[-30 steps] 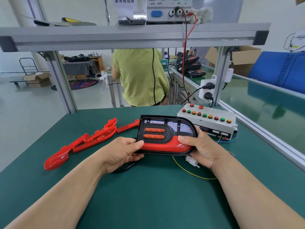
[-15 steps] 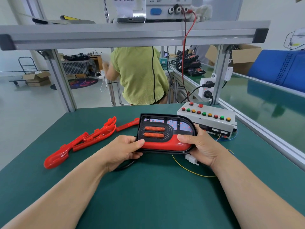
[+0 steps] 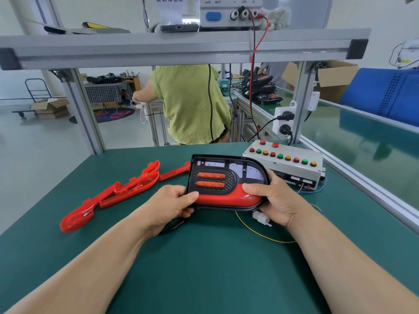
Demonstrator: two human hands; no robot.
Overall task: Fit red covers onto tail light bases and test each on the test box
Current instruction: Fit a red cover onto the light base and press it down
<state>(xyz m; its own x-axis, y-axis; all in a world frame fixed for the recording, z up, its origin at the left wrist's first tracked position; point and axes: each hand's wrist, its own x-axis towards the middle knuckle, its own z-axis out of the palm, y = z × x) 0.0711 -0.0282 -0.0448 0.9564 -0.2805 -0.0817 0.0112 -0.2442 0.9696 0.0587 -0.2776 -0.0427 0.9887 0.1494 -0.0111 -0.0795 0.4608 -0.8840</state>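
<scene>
A black tail light base point(image 3: 226, 177) with two orange reflectors and a red cover point(image 3: 224, 198) along its near edge sits tilted up in the middle of the green table. My left hand point(image 3: 169, 206) grips its left end, thumb on top. At the right end my right hand point(image 3: 275, 200) grips it, thumb pressing the red cover. Small red lights glow in the base's clear upper window. Several loose red covers point(image 3: 108, 196) lie to the left. The grey test box point(image 3: 285, 164) with coloured buttons stands behind on the right.
A white connector point(image 3: 261, 217) and yellow wire point(image 3: 260, 234) lie under my right hand. An aluminium frame shelf point(image 3: 181, 49) with a power supply spans overhead. A person in a green shirt point(image 3: 192, 103) stands beyond the table. A conveyor rail point(image 3: 362, 177) borders the right side.
The view has shifted slightly; both hands keep the same hold on the tail light, which stays in place.
</scene>
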